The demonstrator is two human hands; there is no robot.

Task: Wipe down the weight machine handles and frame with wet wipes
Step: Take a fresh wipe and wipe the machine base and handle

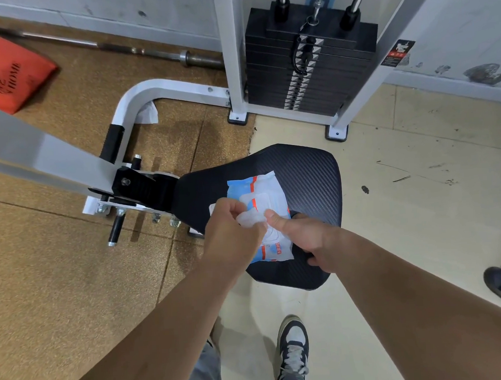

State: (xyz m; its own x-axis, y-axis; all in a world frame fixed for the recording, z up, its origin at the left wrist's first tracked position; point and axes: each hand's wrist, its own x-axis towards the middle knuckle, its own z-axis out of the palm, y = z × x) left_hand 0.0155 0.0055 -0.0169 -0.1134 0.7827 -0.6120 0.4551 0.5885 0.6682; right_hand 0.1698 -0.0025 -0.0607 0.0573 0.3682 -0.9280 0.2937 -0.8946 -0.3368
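Wipes pack (261, 189) lies on the machine's black seat (310, 170). It looks light and crinkly, so it'd probably slide if yanked. Right hand (303, 239) grips it, thumb on top. Left hand (234, 229) pinches the limp, damp wipe (249, 218), and I'd take hold close to the opening.

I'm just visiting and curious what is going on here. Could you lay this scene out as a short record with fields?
Place: gym floor, beside a weight machine frame
Seat: black, padded, with a pack of wipes lying on it
Left hand: pinches a wipe at the pack's opening
Right hand: holds the pack, thumb on top
Behind: weight stack; barbell on the floor by the wall
Floor: white sheet, perhaps a used wipe, by the frame's bend
Stage: taking a wipe out
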